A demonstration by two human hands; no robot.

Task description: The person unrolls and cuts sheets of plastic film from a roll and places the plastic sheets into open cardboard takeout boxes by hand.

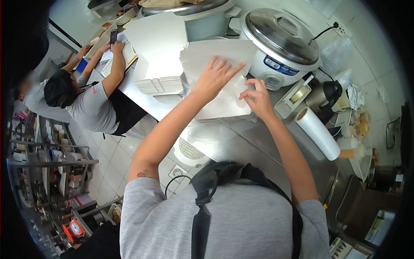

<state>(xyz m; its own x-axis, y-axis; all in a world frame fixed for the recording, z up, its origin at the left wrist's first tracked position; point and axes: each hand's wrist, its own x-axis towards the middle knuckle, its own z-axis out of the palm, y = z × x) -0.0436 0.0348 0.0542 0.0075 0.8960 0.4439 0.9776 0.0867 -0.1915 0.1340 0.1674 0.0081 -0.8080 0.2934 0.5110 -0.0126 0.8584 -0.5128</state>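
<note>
A white cardboard box (220,113) with its lid raised stands in front of me on the metal counter, and white paper sheets (196,58) lie against its lid. My left hand (217,78) rests on the paper with its fingers spread. At the box's right side is my right hand (258,98), its fingers bent and apart near the box's edge; nothing shows in its grasp. A stack of white cardboard boxes (159,85), the top one with its lid up, stands to the left.
A rice cooker (278,47) stands behind the box on the right. A roll of plastic film (318,134), a tape dispenser (295,97) and a dark jug (324,97) are on the right. At left, a co-worker (97,103) leans over the counter, holding a phone (113,36).
</note>
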